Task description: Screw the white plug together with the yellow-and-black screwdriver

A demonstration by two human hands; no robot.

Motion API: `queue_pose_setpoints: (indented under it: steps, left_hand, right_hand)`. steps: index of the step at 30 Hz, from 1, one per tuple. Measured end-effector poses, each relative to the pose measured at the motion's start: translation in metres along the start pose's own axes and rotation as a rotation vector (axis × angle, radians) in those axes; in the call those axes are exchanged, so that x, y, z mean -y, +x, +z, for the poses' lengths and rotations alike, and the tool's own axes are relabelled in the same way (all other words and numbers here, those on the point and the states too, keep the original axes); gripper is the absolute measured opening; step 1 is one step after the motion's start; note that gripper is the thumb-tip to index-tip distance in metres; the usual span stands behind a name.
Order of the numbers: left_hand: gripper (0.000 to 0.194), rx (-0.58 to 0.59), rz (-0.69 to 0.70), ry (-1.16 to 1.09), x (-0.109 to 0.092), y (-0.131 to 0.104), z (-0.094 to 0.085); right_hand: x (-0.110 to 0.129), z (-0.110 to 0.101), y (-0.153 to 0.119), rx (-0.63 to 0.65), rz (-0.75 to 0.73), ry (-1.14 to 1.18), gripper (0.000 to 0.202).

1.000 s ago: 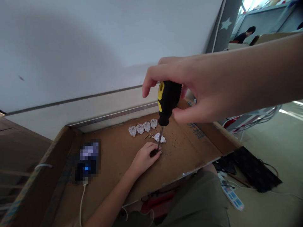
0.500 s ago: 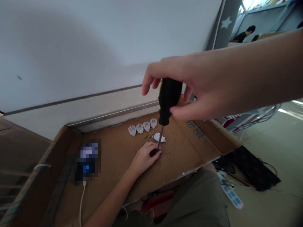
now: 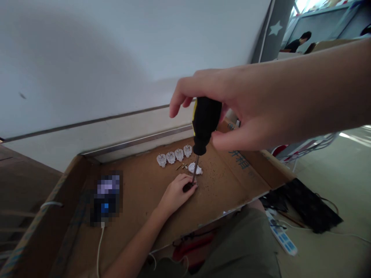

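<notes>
My right hand grips the black and yellow handle of a screwdriver, held upright close to the camera. Its metal shaft runs down to a small black part that my left hand pinches against the brown cardboard sheet. Just beyond the shaft tip lies a white plug part. A row of several white plug parts stands behind it, with a few small brass pieces between.
A blurred dark device with a white cable lies on the cardboard's left. A white wall rises behind. On the floor at right are a power strip and a black mesh object. A person sits far off at upper right.
My right hand has turned the screwdriver handle, so the yellow stripe shows differently and the fingers have shifted. The left hand stays on the black part.
</notes>
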State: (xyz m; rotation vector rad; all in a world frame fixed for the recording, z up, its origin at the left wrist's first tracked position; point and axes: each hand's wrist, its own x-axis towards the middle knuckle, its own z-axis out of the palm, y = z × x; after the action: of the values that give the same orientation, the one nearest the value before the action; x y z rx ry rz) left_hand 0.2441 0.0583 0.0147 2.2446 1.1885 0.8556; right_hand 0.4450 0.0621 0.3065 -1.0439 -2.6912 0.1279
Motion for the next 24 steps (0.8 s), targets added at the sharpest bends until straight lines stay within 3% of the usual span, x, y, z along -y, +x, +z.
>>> queue_pose_setpoints:
  steps: [8, 13, 24]
  left_hand:
    - [0.009, -0.008, 0.010, 0.004, 0.000, 0.000, 0.000]
    - [0.010, -0.020, 0.032, 0.002, 0.001, -0.001, 0.002]
    - [0.012, 0.034, 0.033, 0.248, -0.007, 0.004, -0.001]
  right_hand:
    - [0.006, -0.011, 0.000, 0.070, 0.077, -0.135, 0.032]
    - [0.009, -0.019, -0.010, 0.012, 0.079, -0.190, 0.018]
    - [-0.019, 0.021, 0.000, -0.109, -0.048, 0.001, 0.019]
